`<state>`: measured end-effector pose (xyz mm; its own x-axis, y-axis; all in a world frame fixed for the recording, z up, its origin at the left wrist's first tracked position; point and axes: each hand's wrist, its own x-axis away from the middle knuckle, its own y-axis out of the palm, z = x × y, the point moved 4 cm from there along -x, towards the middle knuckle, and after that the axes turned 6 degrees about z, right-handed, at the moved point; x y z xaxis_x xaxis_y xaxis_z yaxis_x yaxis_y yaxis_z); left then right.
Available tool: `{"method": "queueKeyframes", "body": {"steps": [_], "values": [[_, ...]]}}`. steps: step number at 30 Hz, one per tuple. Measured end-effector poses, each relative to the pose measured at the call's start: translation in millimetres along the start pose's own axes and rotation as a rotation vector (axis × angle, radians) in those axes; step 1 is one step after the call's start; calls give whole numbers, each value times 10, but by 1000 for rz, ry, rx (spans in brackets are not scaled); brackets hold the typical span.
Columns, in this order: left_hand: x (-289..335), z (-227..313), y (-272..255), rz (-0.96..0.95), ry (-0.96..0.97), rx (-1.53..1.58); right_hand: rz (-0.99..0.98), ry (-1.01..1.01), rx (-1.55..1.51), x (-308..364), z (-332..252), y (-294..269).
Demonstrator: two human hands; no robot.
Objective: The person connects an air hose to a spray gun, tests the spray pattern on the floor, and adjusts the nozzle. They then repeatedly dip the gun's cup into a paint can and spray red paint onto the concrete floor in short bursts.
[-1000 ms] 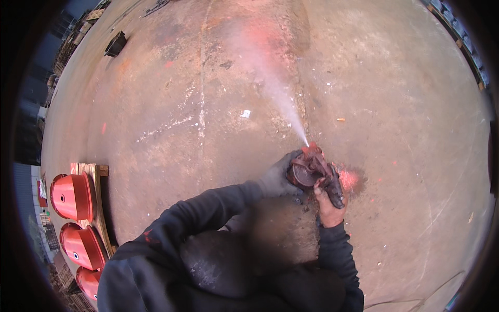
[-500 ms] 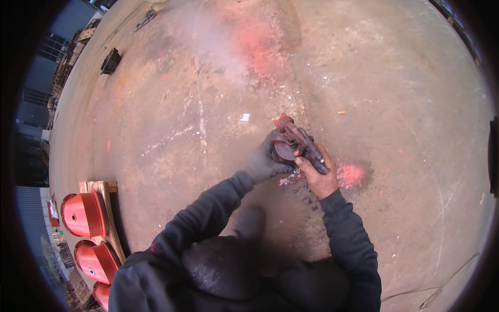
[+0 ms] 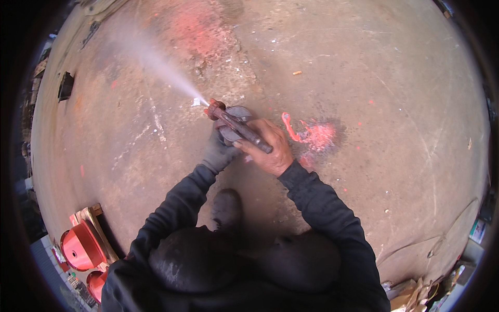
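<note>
A dark, paint-stained spray gun with a round grey cup is held in front of me above the floor. Pale mist streams from its red-smeared nozzle toward the far left. My right hand, bare, is wrapped round the gun's handle; part of its fingers is hidden under the gun. On the left, my gloved left hand holds the cup from below and beside it, its fingers mostly hidden. A bright red curved streak and a red paint patch show just right of my right hand.
Red tub-shaped parts stand by a wooden pallet at the near left. A dark box lies far left. A cable runs along the near right floor, beside cardboard scraps. Red overspray marks the far concrete.
Both hands have swung the spray gun to the left and turned its nozzle to the far left. A dense jet of mist now leaves it. A red streak has appeared right of my right hand.
</note>
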<state>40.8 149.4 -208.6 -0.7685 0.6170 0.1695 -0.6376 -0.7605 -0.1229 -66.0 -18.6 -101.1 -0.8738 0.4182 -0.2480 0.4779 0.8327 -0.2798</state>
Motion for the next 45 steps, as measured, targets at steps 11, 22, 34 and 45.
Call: {"method": "queueKeyframes", "body": {"steps": [11, 22, 34, 45], "values": [[68, -116, -66, -4, -15, -25, -18, -111, -23, -42, -61, 19], [142, 139, 17, 13, 44, 53, -13, -108, -5, -36, -43, 16], [124, -80, -16, 46, -29, 7, -18, -80, 18, -13, -46, 38], [454, 724, -746, 431, 19, -3, 32, -125, 19, 3, -132, 26]]}}
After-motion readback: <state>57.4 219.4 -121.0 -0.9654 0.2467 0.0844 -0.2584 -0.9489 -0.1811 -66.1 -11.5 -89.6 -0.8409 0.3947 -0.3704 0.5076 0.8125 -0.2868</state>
